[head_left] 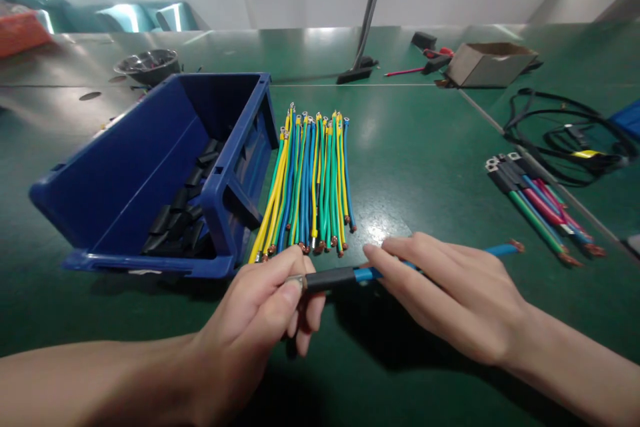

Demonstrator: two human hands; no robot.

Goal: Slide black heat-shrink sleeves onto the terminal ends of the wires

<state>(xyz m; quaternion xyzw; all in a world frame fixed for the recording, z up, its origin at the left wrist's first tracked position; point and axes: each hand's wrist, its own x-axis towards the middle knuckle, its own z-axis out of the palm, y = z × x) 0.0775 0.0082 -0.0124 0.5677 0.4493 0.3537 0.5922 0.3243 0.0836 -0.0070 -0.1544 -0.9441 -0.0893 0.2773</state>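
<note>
A blue cable (367, 274) with a black sleeve (331, 279) around one end is held level above the green table. My left hand (267, 303) pinches the metal lug (299, 281) at the sleeved end between thumb and fingers. Over the blue part lies my right hand (450, 287), its fingers closed about the cable. Bare copper shows at the cable's far right end (517, 246). Beyond the hands, a row of yellow, green and blue cables (313, 180) with lugs lies on the table. Black sleeve pieces (183, 213) lie in the blue bin (125, 140) at the left.
Several sleeved cables (543, 207) lie to the right, near a coil of black cable (565, 120). Farther back are a cardboard box (487, 65), a stand with a black base (354, 75) and a metal bowl (147, 65). The green table (410, 147) runs underneath.
</note>
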